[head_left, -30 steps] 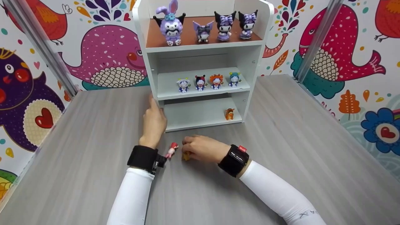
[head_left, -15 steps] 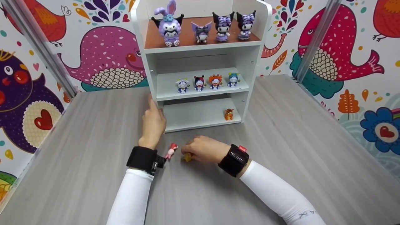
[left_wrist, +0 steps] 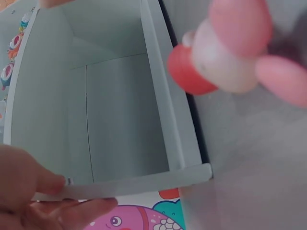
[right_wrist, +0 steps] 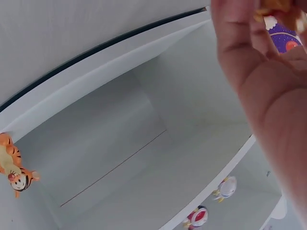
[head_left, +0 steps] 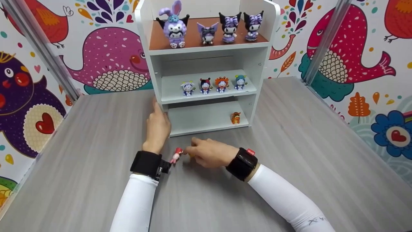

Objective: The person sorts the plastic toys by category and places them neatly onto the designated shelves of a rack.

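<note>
My left hand [head_left: 157, 127] holds the left side panel of a white three-tier shelf [head_left: 206, 131]; in the left wrist view the thumb [left_wrist: 29, 167] lies inside the panel and the fingers outside. In front of the shelf, my right hand [head_left: 212, 153] grips a small yellow-orange figurine [right_wrist: 274, 6], mostly hidden by the fingers. Just left of that hand, a pink figurine with a red top [head_left: 176, 156] lies tilted on the table, close to the right fingertips and beside the left wristband. An orange tiger figurine [head_left: 235, 118] stands at the right end of the bottom tier.
Several blue-and-white figurines in coloured hats [head_left: 222, 85] line the middle tier. Purple figurines [head_left: 229, 29] stand on the brown top tier. A grey wood-grain table [head_left: 309, 154] extends around the shelf, with cartoon-patterned walls [head_left: 112, 51] behind and at the sides.
My right hand has turned slightly, its index finger now reaching toward the pink figurine. The yellow-orange figurine is more hidden behind the fingers. My left hand stays on the shelf.
</note>
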Demonstrator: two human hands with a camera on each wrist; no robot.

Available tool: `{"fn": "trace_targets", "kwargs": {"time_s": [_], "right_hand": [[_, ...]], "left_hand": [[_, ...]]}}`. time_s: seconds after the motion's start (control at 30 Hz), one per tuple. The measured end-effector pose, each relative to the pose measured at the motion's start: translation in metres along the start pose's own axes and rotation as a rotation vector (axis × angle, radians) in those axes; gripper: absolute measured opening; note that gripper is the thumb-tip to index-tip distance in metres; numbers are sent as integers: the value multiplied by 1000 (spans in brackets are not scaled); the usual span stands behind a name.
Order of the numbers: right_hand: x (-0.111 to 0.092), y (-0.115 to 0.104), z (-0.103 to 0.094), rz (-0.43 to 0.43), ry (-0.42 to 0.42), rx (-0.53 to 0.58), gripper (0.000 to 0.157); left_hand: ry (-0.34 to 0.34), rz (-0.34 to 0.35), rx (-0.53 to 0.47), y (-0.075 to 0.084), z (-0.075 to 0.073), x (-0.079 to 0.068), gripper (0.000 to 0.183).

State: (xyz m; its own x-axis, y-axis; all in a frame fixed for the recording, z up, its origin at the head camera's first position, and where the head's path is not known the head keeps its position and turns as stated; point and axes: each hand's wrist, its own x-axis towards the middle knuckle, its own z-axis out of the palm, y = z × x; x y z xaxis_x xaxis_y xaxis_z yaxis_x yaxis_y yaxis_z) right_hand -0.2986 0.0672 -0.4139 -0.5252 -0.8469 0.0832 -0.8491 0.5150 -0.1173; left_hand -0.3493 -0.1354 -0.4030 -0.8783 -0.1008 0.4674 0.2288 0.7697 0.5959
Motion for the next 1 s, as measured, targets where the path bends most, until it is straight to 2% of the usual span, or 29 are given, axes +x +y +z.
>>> {"fn": "trace_targets", "kwargs": {"time_s": [0.1,0.23,0.43,0.73,1.0], "right_hand": [[0,7,-3,6,83,65,24],[0,20,-8,35,175,178,25],[-4,44,-17,216,201,313,43],[-7,71,-25,387,308,285,36],[-9,86,-26,546,386,334,32]], "left_hand": [[-15,-8,-4,1,-1,0,52],[-37,-25,-21,1,-1,1,53],[-18,-16,-36,2,-1,1,46],[-17,-25,-33,1,-2,2,53],[-24,-28,-35,4,-2,1,53]]}}
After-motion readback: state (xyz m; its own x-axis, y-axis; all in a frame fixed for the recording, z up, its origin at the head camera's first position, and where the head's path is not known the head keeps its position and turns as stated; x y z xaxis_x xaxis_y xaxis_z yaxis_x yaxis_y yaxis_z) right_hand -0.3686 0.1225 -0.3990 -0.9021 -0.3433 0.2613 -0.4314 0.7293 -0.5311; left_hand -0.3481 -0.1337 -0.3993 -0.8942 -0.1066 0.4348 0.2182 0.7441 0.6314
